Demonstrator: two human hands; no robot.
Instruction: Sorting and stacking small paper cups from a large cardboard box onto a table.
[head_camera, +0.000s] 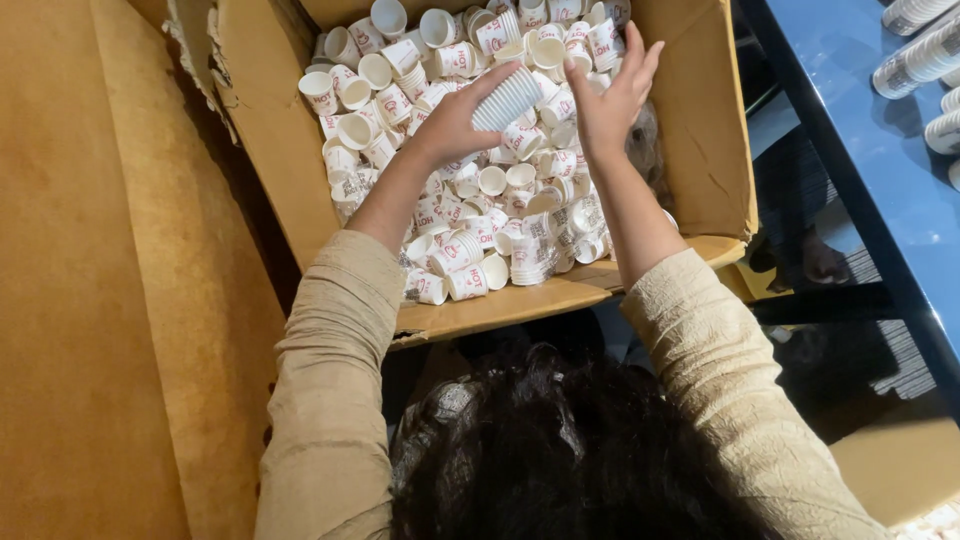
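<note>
While loose paper cups (470, 190) fill the cardboard box (700, 150), left hand (455, 120) clamps a nested cup stack (506, 98) sideways; right hand (615, 95) hovers alongside, fingers spread, holding nothing.

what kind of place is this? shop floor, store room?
Likely a packing or sorting area, though that's a guess. A big cardboard box brims with loose paper cups, the left hand holds a nested stack, and more cup stacks lie on a blue table.
</note>
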